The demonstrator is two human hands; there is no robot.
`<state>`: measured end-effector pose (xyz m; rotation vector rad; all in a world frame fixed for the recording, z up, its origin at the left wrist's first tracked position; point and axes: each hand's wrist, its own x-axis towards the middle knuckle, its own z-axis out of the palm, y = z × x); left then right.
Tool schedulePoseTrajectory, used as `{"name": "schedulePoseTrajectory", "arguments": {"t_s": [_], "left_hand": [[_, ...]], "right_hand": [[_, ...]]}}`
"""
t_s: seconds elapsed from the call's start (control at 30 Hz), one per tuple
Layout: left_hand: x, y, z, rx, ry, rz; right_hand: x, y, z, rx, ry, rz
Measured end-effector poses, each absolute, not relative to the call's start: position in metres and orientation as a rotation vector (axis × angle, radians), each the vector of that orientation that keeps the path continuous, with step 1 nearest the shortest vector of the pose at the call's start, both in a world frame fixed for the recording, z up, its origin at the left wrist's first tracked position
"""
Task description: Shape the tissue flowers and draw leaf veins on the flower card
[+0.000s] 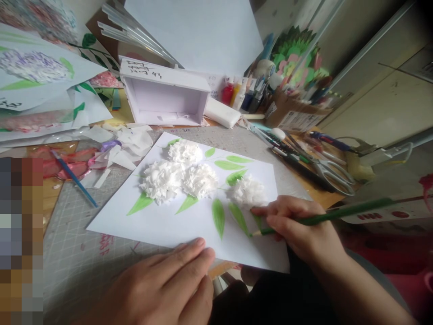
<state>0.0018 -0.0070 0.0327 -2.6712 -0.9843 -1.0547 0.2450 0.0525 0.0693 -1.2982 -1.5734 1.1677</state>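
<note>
A white sheet of paper (162, 221) lies on a grey cutting mat (77, 262). Several white tissue-paper flowers (184, 174) and painted green leaves (218, 215) are on it. My right hand (301, 230) is closed around a green paintbrush (341, 212), whose tip touches the sheet beside a leaf near the lower right flower. My left hand (169, 282) lies flat with its fingers stretched out, pressing on the near edge of the sheet.
A white open box (162, 92) stands behind the sheet. Scissors (324, 169), pens and paint bottles (237, 92) crowd the right back. Tissue scraps (128, 144), a blue brush (72, 176) and other flower pictures (37, 72) lie at the left.
</note>
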Motion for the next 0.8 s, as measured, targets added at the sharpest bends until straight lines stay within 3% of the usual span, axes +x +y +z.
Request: {"name": "schedulePoseTrajectory", "arguments": {"t_s": [0.2, 0.4, 0.8], "left_hand": [[0.002, -0.009, 0.03, -2.684, -0.994, -1.135], [0.001, -0.008, 0.025, -2.708, -0.988, -1.163], [0.002, -0.01, 0.027, -2.689, -1.039, -1.15]], "right_hand": [[0.246, 0.046, 0.067, -1.276, -1.292, 1.263], [0.239, 0.052, 0.065, -1.314, -1.551, 1.046], [0.225, 0.054, 0.064, -1.422, -1.649, 0.936]]}}
